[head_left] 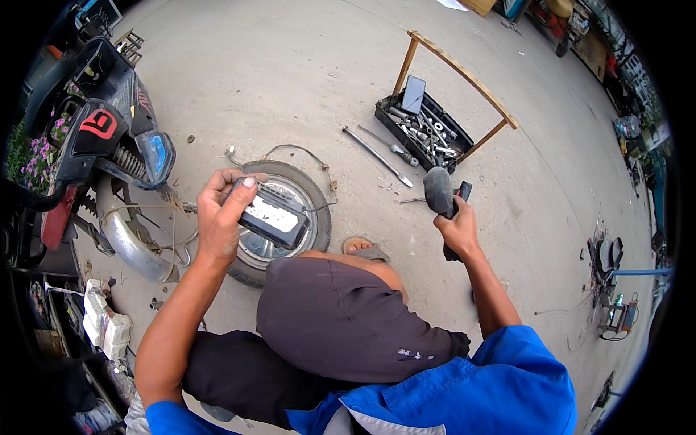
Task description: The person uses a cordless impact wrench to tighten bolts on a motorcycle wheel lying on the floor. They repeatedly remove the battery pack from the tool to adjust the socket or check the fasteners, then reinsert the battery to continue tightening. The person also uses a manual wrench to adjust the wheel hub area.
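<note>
My left hand (221, 216) grips a black battery pack (274, 214), a flat block with a white label facing up and ribs along one side. The pack is above a wheel (319, 199) with a black tyre and a silver hub, lying flat on the ground. Wrapped around the handle of a dark cordless power drill (439, 191) is my right hand (459, 228). The drill is raised over the ground to the right of my knee, and its lower grip is partly hidden by my fingers.
A black toolbox (391, 119) with a wooden handle frame holds sockets, wrenches and a phone (414, 94). A metal bar (377, 156) and a screwdriver (403, 154) lie beside it. A partly dismantled electric scooter (130, 138) stands left. Cables and parts (605, 254) lie right.
</note>
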Available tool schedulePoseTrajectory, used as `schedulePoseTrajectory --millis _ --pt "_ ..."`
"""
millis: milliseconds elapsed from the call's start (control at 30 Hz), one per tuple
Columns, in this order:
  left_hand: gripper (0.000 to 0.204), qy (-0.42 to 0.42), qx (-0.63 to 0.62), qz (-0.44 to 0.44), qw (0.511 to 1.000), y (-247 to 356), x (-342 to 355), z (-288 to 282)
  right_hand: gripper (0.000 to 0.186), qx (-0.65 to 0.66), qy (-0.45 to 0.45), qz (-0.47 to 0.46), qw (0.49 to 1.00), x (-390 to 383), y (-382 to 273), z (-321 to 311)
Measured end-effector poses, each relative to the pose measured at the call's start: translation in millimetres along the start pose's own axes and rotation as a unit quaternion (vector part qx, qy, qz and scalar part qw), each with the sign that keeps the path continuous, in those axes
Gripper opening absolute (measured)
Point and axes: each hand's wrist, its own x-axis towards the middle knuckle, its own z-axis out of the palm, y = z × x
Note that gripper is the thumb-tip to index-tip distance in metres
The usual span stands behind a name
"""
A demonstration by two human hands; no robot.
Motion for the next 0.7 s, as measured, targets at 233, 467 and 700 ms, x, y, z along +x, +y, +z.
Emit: schedulePoseTrajectory --millis 233,467,700 --pt "0.025 0.062 -0.088 -0.020 0.994 4.1 4.1 -20.2 0.054 -0.184 -0.005 0.139 0.973 -58.3 118.3 41.5" --pt "0.022 0.104 -0.084 -0.024 0.991 18.2 3.2 -32.1 0.057 -0.201 0.030 0.252 0.946 -83.9 179.8 60.5" --pt "0.025 0.196 -0.166 -0.041 0.965 33.6 -9.7 -62.2 0.064 -0.141 0.043 0.201 0.968 -93.9 226.2 69.2"
